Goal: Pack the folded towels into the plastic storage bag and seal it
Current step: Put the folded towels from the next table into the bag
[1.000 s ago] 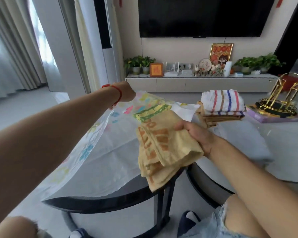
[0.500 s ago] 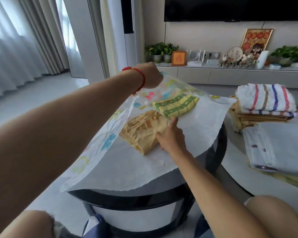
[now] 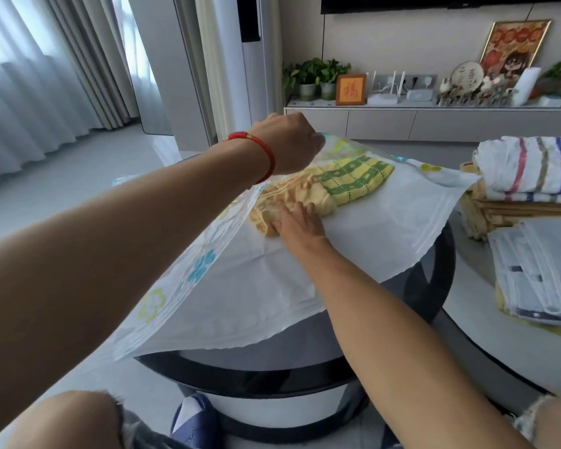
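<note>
A large plastic storage bag [image 3: 353, 254] with flower prints lies on a round black table [image 3: 428, 286]. My left hand [image 3: 289, 140] grips the bag's upper layer and holds it lifted, so the bag gapes toward me. Inside lie a yellow towel with green checks [image 3: 353, 179] and an orange-yellow towel [image 3: 282, 202]. My right hand [image 3: 300, 222] rests flat on the orange-yellow towel inside the bag, fingers spread, pressing it. A stack of folded towels [image 3: 528, 166], striped white on top, waits at the right.
A second, light round table [image 3: 473, 306] at the right carries a pale folded cloth [image 3: 538, 273]. A TV cabinet [image 3: 434, 121] with plants and ornaments stands behind. My knees and a blue slipper [image 3: 191, 419] are below the table.
My right hand carried the orange-yellow towel from the air into the bag, then pushed it deeper beside the checked towel. My left hand kept the bag's top layer raised.
</note>
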`<state>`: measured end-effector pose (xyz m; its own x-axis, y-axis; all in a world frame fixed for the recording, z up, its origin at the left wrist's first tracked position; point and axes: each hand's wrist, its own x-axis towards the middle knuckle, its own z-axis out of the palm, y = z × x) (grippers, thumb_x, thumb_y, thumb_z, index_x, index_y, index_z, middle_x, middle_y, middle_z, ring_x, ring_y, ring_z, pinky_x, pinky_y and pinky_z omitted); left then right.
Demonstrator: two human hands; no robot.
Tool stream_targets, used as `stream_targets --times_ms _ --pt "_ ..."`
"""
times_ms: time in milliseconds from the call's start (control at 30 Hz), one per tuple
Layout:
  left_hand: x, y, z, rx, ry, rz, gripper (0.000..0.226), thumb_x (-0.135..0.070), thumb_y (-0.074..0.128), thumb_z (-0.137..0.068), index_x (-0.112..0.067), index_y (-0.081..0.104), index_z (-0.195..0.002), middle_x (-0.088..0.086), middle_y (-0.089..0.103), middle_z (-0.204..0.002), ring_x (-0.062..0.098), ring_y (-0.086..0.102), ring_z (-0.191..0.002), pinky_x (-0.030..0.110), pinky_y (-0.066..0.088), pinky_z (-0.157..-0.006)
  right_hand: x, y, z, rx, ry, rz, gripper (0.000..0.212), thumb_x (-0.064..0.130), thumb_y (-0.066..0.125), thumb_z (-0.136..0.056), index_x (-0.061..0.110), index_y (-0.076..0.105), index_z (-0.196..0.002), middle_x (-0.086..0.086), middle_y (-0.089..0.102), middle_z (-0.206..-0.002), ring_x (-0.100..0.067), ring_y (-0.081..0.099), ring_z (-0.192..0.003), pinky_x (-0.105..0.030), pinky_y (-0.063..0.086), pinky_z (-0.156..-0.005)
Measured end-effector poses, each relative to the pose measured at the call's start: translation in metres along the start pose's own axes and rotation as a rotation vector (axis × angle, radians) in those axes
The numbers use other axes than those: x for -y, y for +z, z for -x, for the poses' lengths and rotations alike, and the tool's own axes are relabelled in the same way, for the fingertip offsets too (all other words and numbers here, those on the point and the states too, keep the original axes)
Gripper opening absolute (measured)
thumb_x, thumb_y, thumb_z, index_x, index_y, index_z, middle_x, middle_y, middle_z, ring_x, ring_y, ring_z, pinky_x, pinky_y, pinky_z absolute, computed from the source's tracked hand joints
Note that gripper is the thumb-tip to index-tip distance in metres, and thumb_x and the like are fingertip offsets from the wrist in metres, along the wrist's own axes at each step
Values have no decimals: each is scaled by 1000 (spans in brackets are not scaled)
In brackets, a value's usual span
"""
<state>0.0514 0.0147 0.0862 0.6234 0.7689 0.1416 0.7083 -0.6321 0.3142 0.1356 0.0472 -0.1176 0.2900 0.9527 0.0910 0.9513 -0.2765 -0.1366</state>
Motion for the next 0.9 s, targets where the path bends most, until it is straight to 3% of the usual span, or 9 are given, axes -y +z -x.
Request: stream_targets --times_ms 133,367,467,533,600,667,733,800,900 --pt "0 -3 -1 -24 30 -31 47 -43 42 -102 -5 68 -95 4 55 -72 27 53 -68 32 43 -63 -6 -3 -10 87 -97 -125 64 39 37 -108 25 12 -165 -17 9 -171 -41 26 -151 -48 25 -121" --pt "-6 -2 7 -1 29 -71 47 -46 41 -102 -10 70 -94 6 59 -75 29 59 -79 37 48 -73 -52 -8 36 -76 -307 -140 53 18 43 -105 17 36 -157 -11 26 -168 -32 36 -148 -48 33 -116" --pt "-12 4 14 -12 43 -114 43 -43 41 -103 -13 71 -98 10 65 -86 32 61 -84 38 51 -74 -96 -23 74 -136 -292 -143 40 18 46 -102 14 57 -141 -8 57 -145 -30 56 -127 -44 47 -103" --pt "-16 11 18 -42 60 -186 39 -42 40 -103 -19 72 -105 11 68 -95 32 63 -84 39 54 -72 -131 -39 105 -205 -256 -82 28 25 47 -99 15 69 -112 -4 70 -114 -27 66 -102 -37 54 -77" --pt "-20 19 20 -99 65 -173 38 -45 41 -101 -26 72 -107 9 69 -95 31 64 -80 35 51 -67 -171 -59 138 -347 -199 -14 30 34 45 -90 17 66 -79 1 67 -78 -25 65 -71 -20 35 -49" --pt "-24 29 21 -126 85 -164 36 -46 41 -99 -31 69 -118 10 71 -100 34 68 -87 39 56 -72 -213 -80 166 -460 -51 34 30 35 48 -86 17 62 -67 0 63 -65 -27 60 -59 -18 25 -50" --pt "-29 36 20 -118 100 -170 39 -46 43 -99 -34 62 -131 9 72 -115 36 68 -101 45 58 -81 -257 -99 188 -515 184 102 22 27 57 -90 14 67 -76 -7 70 -79 -31 62 -75 -29 39 -62" --pt "-33 42 19 -109 99 -181 39 -45 46 -98 -37 59 -134 8 69 -124 37 64 -110 42 56 -84 -296 -111 202 -472 489 187 20 23 60 -94 10 69 -105 -17 67 -111 -36 58 -105 -45 46 -84" --pt "-35 47 18 -117 71 -214 40 -47 48 -96 -38 60 -133 10 66 -126 39 61 -113 43 52 -86 -332 -122 216 -232 919 38 55 27 54 -99 5 40 -148 -30 43 -147 -46 41 -134 -55 35 -108"
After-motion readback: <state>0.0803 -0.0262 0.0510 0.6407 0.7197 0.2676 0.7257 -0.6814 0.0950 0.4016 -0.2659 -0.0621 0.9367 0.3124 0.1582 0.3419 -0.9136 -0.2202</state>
